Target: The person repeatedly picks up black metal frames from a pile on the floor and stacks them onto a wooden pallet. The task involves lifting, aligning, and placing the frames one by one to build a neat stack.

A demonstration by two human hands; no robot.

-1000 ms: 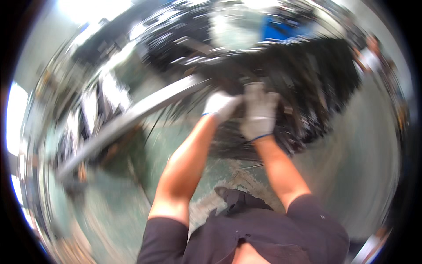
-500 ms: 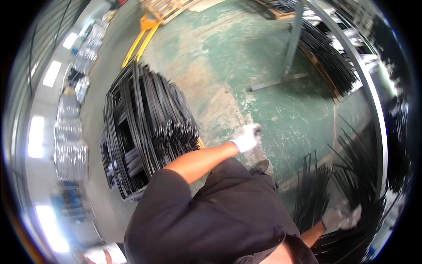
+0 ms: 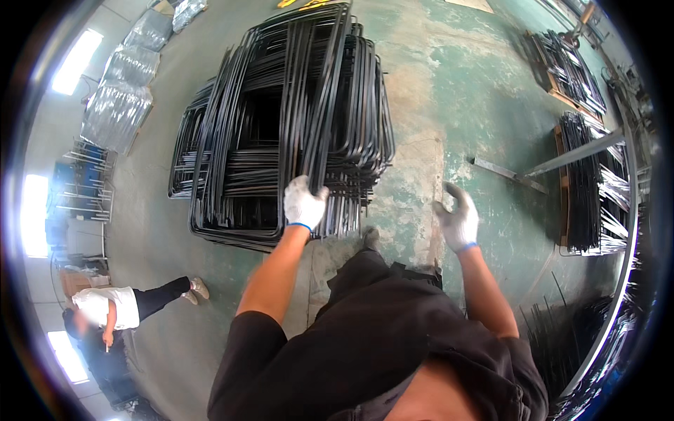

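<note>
We have our left hand [image 3: 305, 202], in a white work glove with a blue cuff, at the near lower end of a large stack of black bent-metal-tube frames [image 3: 291, 130] with rounded corners. The stack fills the upper middle of the frame, left of centre, with several frames leaning upright over others lying crosswise. Our left fingers bend over the tube ends there, but we cannot make out whether they close around any tube. Our right hand [image 3: 460, 216], gloved alike, is well apart from the stack, right of centre. Its thumb and fingers are spread, with nothing between them, above the worn green floor [image 3: 484, 91].

At the right of the frame we see a grey metal post [image 3: 576, 153] on a flat foot, just beside a bundle of long black metal bars [image 3: 581, 182]. Thin black rods [image 3: 562, 337] lie in the lower right. In the upper left, bulky stacks in shiny clear wrapping [image 3: 119, 116] line the wall. In the lower left we see a co-worker in a white top and black trousers [image 3: 116, 309], well apart from our hands.
</note>
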